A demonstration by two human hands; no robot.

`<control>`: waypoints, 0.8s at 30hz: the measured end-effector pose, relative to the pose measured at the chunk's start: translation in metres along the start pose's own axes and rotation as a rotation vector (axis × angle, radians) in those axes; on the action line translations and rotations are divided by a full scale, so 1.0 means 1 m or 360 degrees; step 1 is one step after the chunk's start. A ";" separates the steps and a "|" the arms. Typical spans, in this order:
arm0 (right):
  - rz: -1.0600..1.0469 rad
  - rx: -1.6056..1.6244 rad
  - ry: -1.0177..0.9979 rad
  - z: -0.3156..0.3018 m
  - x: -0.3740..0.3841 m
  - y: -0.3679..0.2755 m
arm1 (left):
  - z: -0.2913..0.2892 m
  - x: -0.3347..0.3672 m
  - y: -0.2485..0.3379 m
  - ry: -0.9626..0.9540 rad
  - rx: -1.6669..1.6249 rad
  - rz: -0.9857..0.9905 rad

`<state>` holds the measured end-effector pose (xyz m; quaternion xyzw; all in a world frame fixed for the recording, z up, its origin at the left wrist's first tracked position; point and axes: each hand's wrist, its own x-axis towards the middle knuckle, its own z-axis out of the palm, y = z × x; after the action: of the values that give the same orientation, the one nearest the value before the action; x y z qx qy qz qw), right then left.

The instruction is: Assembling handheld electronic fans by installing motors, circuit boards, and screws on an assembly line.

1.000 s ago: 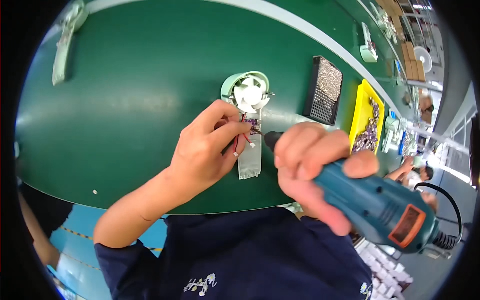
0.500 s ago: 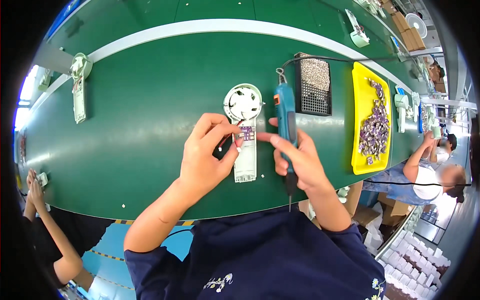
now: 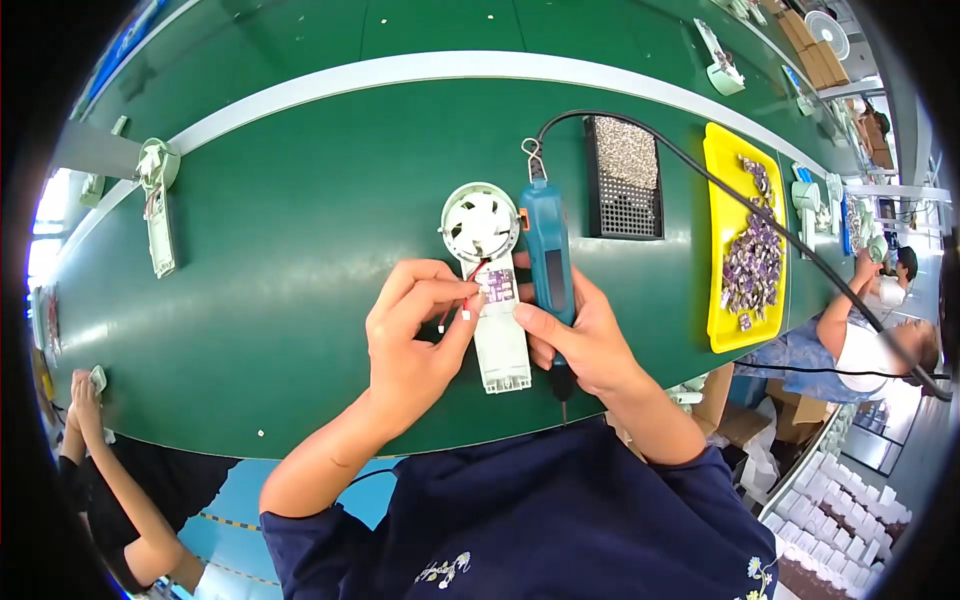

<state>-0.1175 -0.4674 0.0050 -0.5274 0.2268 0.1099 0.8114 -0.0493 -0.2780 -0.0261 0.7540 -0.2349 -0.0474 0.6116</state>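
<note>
A pale green handheld fan (image 3: 505, 350) lies open on the bench, its round head with white blades pointing away from me. In its handle sits a small purple circuit board (image 3: 499, 287). My left hand (image 3: 415, 320) is closed in a pinch at the board's left edge. Red and black wires (image 3: 470, 280) run past those fingertips, and white connectors hang below them. A blue electric screwdriver (image 3: 548, 250) is gripped in my right hand (image 3: 585, 345), its bit pointing toward me. The right thumb touches the handle's right side; some right fingers are hidden behind the screwdriver and handle.
A black perforated tray (image 3: 625, 222) of small screws stands right of the screwdriver, beside a yellow tray (image 3: 718, 250) of purple boards. The screwdriver's cable (image 3: 690, 160) arches rightward over both. Another open fan (image 3: 160, 215) lies far left. Co-workers' hands (image 3: 85, 405) show at both sides.
The fan and both hands sit slightly lower in view. The screwdriver has shifted left, close against the fan, and the right thumb now touches the handle. The cable now crosses over the yellow tray.
</note>
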 end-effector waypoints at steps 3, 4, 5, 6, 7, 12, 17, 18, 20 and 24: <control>0.0061 -0.0015 -0.0019 -0.001 -0.002 -0.001 | 0.002 -0.002 0.003 0.0037 -0.0272 -0.0207; 0.0054 -0.0013 -0.0029 -0.003 0.000 -0.001 | 0.003 -0.003 0.000 0.0022 -0.0261 -0.0188; 0.0073 0.0028 -0.0023 -0.005 0.001 -0.001 | 0.003 -0.002 -0.002 0.0006 -0.0248 -0.0169; 0.0091 0.0070 -0.0012 -0.007 0.001 -0.001 | 0.004 0.000 -0.001 0.0015 -0.0246 -0.0123; 0.0080 0.0076 -0.0018 -0.007 0.001 -0.001 | 0.003 0.001 -0.002 0.0013 -0.0237 -0.0113; 0.0058 0.0224 -0.0033 -0.003 -0.002 -0.004 | 0.001 -0.003 0.001 0.0037 -0.0080 0.0057; 0.0130 0.0329 0.0038 0.013 -0.003 -0.007 | -0.009 0.001 0.018 0.0204 0.0041 0.0161; 0.0112 0.0343 -0.0001 0.015 -0.002 -0.005 | -0.010 0.001 0.021 0.0228 0.0024 0.0134; 0.0116 0.0397 -0.0026 0.019 0.004 -0.002 | -0.022 -0.001 0.021 0.0279 0.0042 0.0132; 0.0216 0.0310 -0.0096 0.055 0.007 0.001 | -0.048 -0.025 0.026 0.0346 0.0182 0.0019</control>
<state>-0.0978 -0.4182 0.0197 -0.4259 0.2469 0.1579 0.8560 -0.0619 -0.2280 0.0052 0.7870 -0.1741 0.0517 0.5897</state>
